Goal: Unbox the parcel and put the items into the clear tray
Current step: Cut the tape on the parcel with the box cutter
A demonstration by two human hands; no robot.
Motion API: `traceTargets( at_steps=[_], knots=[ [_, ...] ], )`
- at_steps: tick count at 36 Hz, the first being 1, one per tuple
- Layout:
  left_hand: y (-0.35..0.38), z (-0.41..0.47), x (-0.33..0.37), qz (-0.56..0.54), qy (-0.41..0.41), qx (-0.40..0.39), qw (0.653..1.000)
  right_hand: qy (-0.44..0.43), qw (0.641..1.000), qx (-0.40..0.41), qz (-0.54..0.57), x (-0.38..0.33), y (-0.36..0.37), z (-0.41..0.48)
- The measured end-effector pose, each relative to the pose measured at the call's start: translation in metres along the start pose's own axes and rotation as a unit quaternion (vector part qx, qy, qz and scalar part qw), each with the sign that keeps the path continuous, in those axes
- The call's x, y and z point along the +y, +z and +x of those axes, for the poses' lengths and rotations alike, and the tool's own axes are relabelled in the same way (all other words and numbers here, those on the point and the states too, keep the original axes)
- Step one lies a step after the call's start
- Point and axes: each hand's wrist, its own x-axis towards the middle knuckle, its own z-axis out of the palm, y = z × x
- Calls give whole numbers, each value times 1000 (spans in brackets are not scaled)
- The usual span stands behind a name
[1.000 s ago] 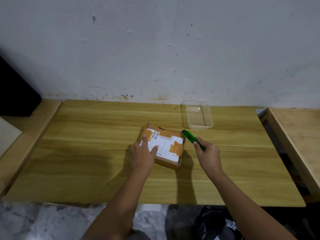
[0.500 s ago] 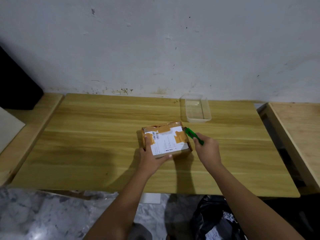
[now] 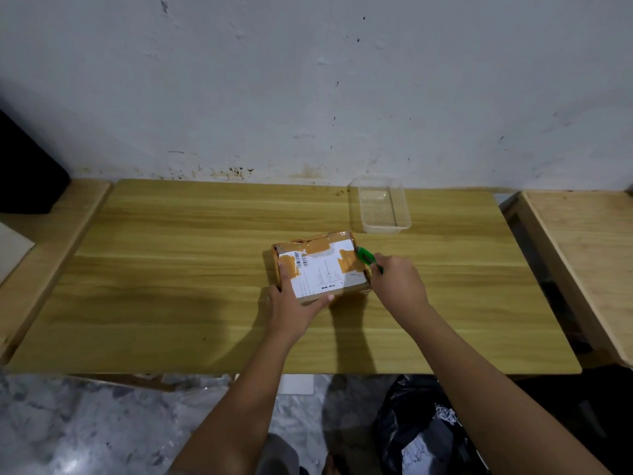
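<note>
A small cardboard parcel [image 3: 320, 265] with brown tape and a white shipping label lies flat in the middle of the wooden table [image 3: 171, 269]. My left hand [image 3: 294, 305] grips its near left corner, thumb along the left side and fingers along the front edge. My right hand [image 3: 399, 284] holds a green box cutter [image 3: 365, 256] whose tip touches the parcel's right edge. The clear tray [image 3: 383, 206] stands empty beyond the parcel, near the wall.
A second wooden table [image 3: 589, 255] stands to the right across a narrow gap. A black object [image 3: 27, 173] sits on a wooden surface at the far left. A black bag [image 3: 424, 426] lies on the marble floor below the table's front edge.
The parcel has been turned from a tilted position to lie squarer to me. My left hand shifted from its top to its near left corner. The cutter came against the right edge.
</note>
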Motion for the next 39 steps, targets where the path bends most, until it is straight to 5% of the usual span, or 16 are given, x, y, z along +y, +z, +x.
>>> traceTargets(
  at_steps=[17,28,39],
  knots=[
    [-3,-5,7,9,-18,4,1000,-2,999,-12,-34,19,-4,-38],
    [8,-21,7,-64,-9,52,997,-3,984,123,132,40,-17,-47],
    [50,-37,30,-219,-121,123,960,21,970,80,227,45,12,-41]
  ],
)
